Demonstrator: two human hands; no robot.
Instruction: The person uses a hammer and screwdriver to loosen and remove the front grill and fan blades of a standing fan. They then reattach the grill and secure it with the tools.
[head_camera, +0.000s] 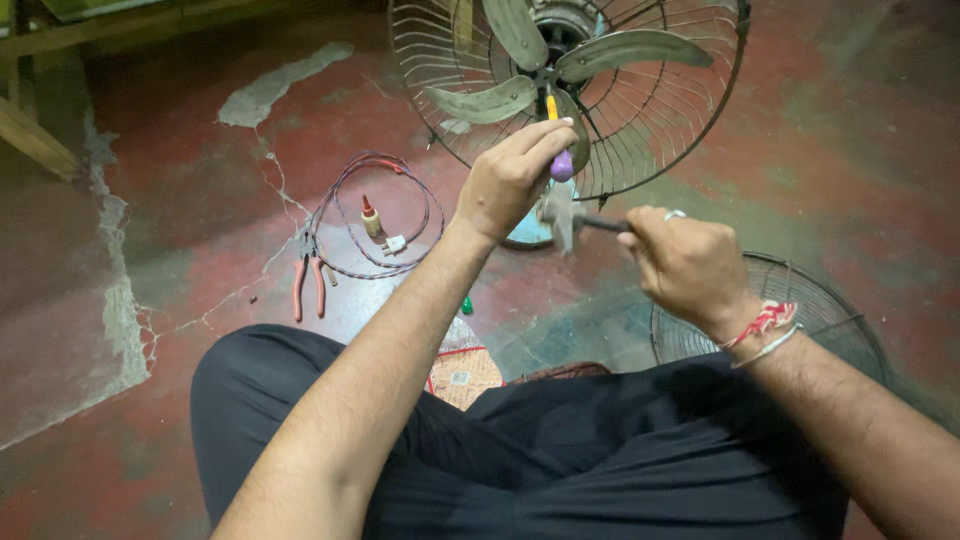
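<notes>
Screwdriver (556, 135), yellow shaft and purple handle, tip at fan (565, 90) hub, below blade centre. Left hand (510, 180) closed round handle, keeping shaft aimed at hub. Right hand (685, 262) clamped on hammer (568, 215), head just below fan, beside screwdriver butt. Second grille (800, 310) lower right of fan; pliers (308, 275) and coiled wire (375, 215) left of fan on floor (180, 200).

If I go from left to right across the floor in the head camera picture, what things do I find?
Red pliers → coiled wire → small bottle inside the coil → left hand on a screwdriver → hammer → right hand → loose fan guard.
</notes>
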